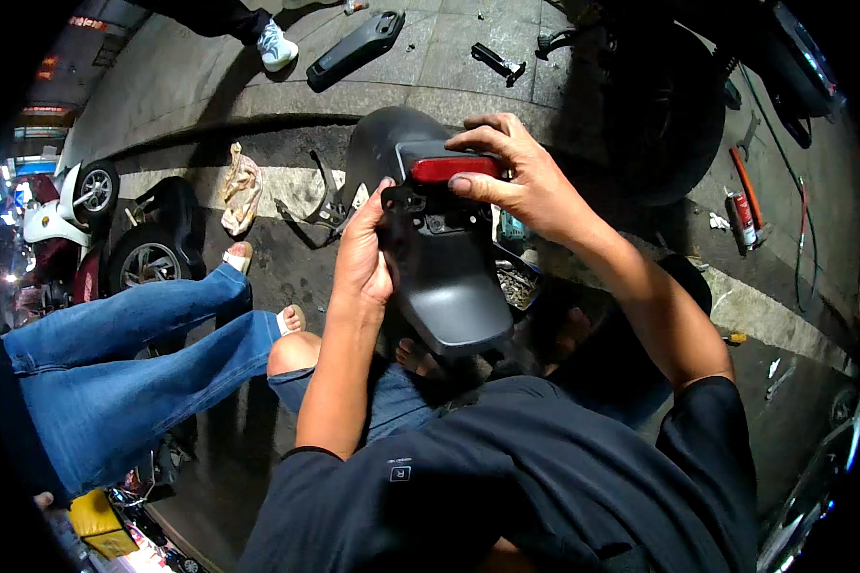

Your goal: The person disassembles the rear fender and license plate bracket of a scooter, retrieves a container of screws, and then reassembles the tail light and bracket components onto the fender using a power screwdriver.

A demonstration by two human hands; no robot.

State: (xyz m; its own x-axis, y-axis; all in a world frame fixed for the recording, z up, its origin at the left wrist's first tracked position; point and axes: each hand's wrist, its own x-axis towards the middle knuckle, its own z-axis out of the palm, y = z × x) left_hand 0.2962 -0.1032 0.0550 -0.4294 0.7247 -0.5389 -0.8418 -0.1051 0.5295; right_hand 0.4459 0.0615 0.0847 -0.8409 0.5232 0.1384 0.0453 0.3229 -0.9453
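Observation:
Before me I hold up a black plastic rear fender (454, 304), its smooth rounded end toward my body. A long red reflector or tail light (455, 170) lies across its upper part. My left hand (364, 250) is closed round the fender's left edge, thumb up beside the bracket. At the red lens, my right hand (518, 174) pinches the right end, thumb on the near side and fingers over the far side. Beyond them a dark rounded piece (384, 136) shows; whether it joins the fender I cannot tell.
A tray of small metal parts (518, 282) sits under the fender's right side. A crumpled rag (241, 189), a long black cover (355, 52) and a red spray can (741, 220) lie around. A person in jeans (153, 363) stands close at left; scooters (62, 224) are parked beyond.

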